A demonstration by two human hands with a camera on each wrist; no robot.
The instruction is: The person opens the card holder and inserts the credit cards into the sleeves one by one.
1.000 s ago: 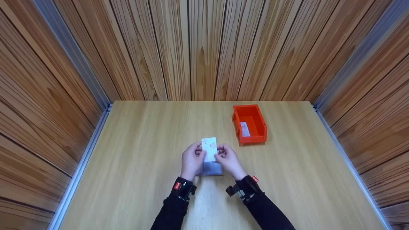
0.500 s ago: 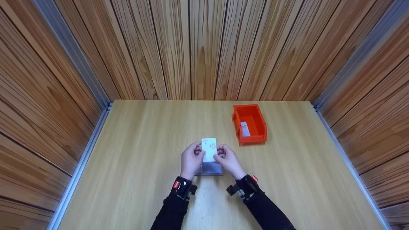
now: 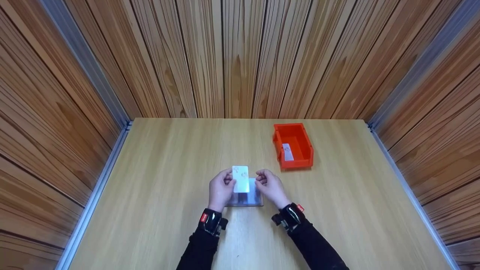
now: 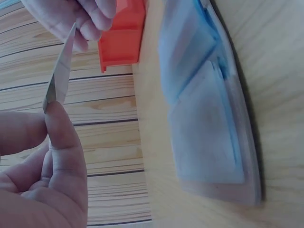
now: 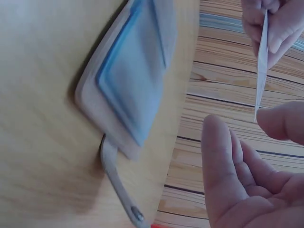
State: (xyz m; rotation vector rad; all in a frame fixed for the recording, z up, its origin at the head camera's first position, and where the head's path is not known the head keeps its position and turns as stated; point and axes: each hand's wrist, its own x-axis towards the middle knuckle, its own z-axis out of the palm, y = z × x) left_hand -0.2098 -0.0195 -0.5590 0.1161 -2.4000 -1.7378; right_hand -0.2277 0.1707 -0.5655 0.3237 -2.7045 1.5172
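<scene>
My left hand pinches a white card with faint reddish markings by its left edge, between thumb and fingers. In the left wrist view that card appears nearly edge-on, raised above the table. Beneath it an opened card holder with clear bluish plastic sleeves lies flat. A strap with a metal snap sticks out from the holder in the right wrist view. My right hand is beside the card, its thumb and fingers parted; the thumb tip is close to the card's edge, and contact is unclear.
An orange-red open bin stands on the wooden table at the back right. Inside it, by the left wall, is a whitish card-like piece. Wood-plank walls with metal corner rails enclose the table.
Both hands held the card earlier. Now the right hand has let go and moved slightly right, while the left hand has carried the card a little left and toward me, uncovering more of the holder.
</scene>
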